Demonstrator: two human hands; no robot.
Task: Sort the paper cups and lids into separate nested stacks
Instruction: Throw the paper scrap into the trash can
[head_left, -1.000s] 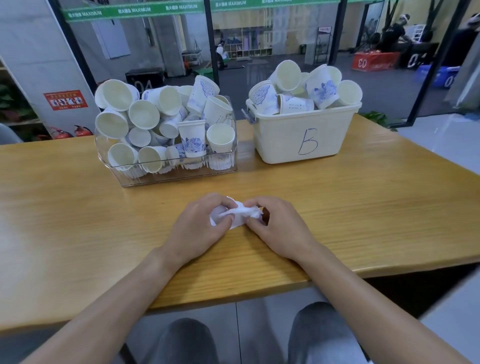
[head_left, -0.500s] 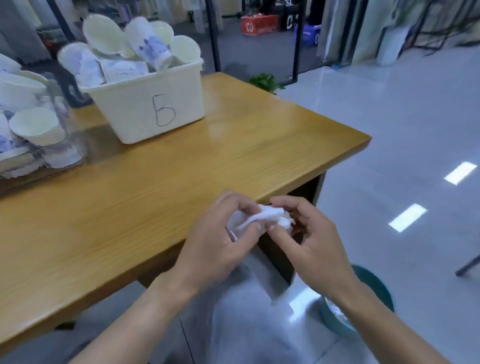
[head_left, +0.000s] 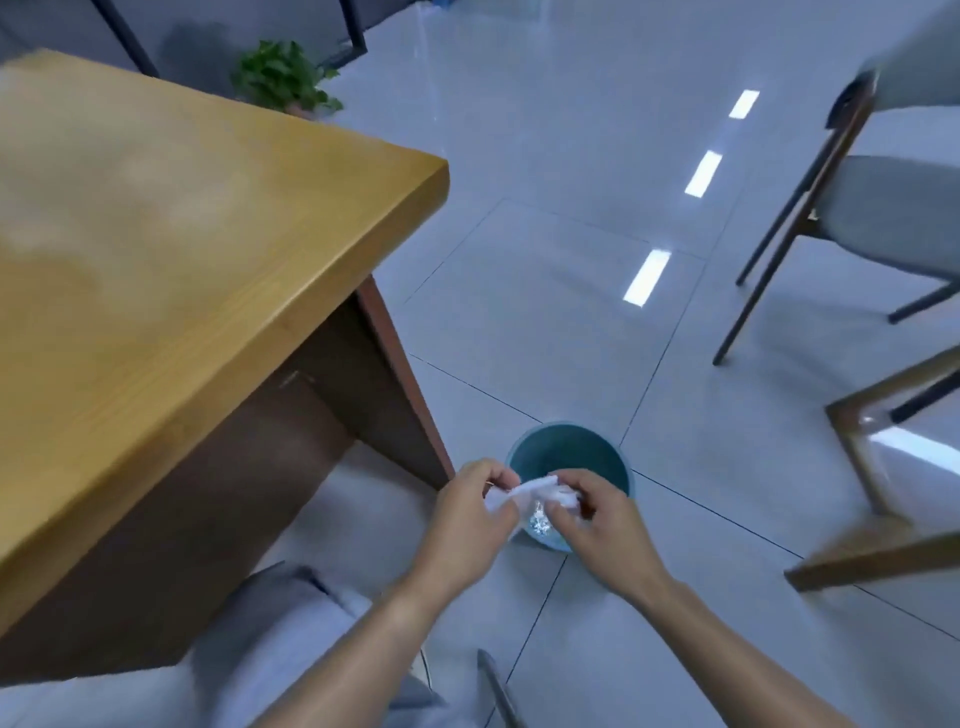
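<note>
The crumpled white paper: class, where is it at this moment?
In the head view, lower centre, the crumpled white paper is pinched between the left hand and right hand, over the teal bin.

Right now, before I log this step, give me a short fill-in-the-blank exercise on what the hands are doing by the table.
1. The left hand and right hand both pinch a crumpled piece of white ____.
2. The hands are above a round teal ____ on the floor.
3. The wooden table lies to the person's ____.
4. The potted plant stands on the ____.

Missing words: paper; bin; left; floor
</note>
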